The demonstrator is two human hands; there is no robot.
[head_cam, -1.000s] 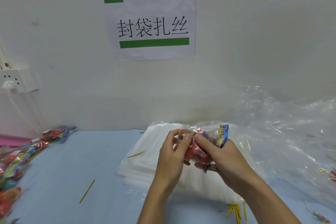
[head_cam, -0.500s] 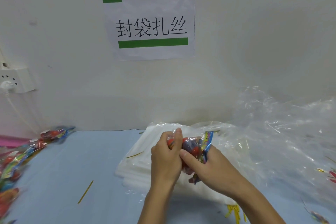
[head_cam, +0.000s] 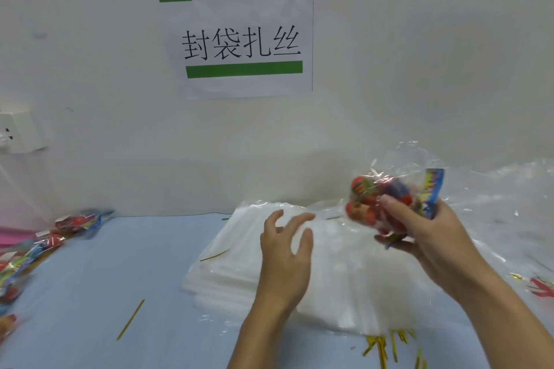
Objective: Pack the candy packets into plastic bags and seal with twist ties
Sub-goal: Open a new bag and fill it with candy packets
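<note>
My right hand [head_cam: 425,237] grips a clear plastic bag of red and blue candy packets [head_cam: 377,198], lifted above the table at the right. My left hand [head_cam: 284,249] hovers with spread fingers over a stack of white plastic bags [head_cam: 227,272] in the middle and holds nothing. Gold twist ties [head_cam: 380,344] lie in a small heap near the stack's front edge. One loose tie [head_cam: 130,320] lies on the blue table, and another tie [head_cam: 214,255] lies on the stack.
Several filled candy bags [head_cam: 75,223] lie along the left edge of the blue table [head_cam: 120,263]. Crumpled clear plastic [head_cam: 503,204] with a few candy packets [head_cam: 539,290] fills the right side. A wall with a paper sign [head_cam: 239,39] and a socket [head_cam: 18,132] stands behind.
My right hand has carried the candy bag to the right and up. My left hand has let go of the bag and opened over the stack.
</note>
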